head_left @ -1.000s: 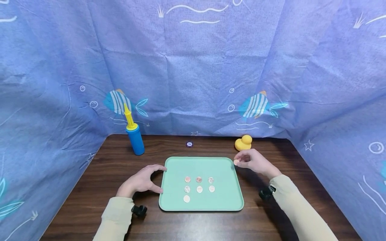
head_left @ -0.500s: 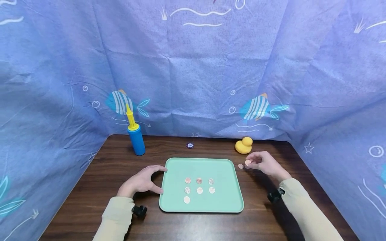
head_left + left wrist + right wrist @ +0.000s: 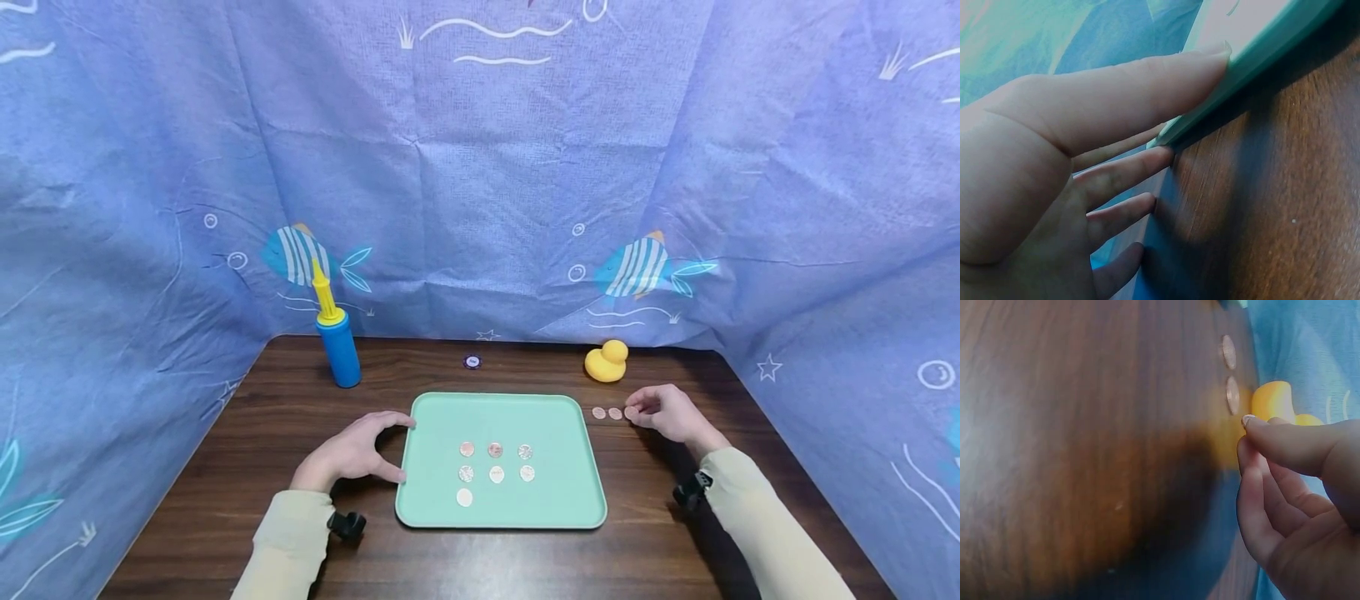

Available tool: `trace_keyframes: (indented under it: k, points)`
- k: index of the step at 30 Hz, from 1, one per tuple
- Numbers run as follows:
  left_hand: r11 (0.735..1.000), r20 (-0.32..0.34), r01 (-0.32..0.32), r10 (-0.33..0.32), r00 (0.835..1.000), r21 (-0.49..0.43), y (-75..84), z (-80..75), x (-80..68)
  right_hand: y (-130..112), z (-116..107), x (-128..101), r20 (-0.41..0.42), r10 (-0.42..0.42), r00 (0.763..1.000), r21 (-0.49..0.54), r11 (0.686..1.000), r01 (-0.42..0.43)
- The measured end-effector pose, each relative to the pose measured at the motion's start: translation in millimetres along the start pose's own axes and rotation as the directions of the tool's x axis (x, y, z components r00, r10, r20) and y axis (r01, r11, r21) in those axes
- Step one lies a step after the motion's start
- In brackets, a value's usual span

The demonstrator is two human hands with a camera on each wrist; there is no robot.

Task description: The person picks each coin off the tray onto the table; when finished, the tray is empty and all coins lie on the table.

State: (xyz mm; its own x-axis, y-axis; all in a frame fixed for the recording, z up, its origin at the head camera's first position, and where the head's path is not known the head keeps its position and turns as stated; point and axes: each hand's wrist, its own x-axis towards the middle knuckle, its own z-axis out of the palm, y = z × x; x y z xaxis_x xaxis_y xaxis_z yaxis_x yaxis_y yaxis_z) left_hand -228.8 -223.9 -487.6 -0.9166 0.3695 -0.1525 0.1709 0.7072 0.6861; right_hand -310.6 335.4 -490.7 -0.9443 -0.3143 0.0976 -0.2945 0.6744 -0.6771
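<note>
Copper-coloured disc sitting on or just above counter, right of two loose discs; right hand clamping it between fingers. Uneven release could be knocking neighbours crooked. Tray holding seven flat discs; left hand, fingers staying apart, touching its rim: bumping could be sliding them.

Bright head view with pale glare on the near tabletop, dimmer wrist views with soft dark shadows.

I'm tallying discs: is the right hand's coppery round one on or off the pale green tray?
Off: right fingers hold the disc outside the tray.
</note>
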Motion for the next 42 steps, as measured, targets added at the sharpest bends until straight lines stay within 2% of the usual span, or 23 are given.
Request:
trace_keyframes:
  k: [6,15,31,42]
  points:
    - [1.000,0.002,-0.002,0.002,1.000,-0.002,0.9,-0.2,0.4,2.8,0.4,-0.8,0.005,0.012,1.000,-0.117,0.993,-0.011]
    - [1.000,0.011,0.004,-0.004,1.000,-0.002,-1.5,0.1,0.9,5.3,1.2,-0.4,0.010,0.003,1.000,-0.211,0.977,-0.001]
    - [1.000,0.015,-0.012,0.012,1.000,-0.018,-2.3,-0.2,1.3,7.4,2.4,2.3,-0.010,-0.010,1.000,-0.227,0.974,0.007]
    - [1.000,0.012,-0.010,0.010,1.000,-0.010,-3.2,0.3,2.0,7.8,4.3,2.2,-0.025,0.021,0.999,-0.208,0.978,-0.025]
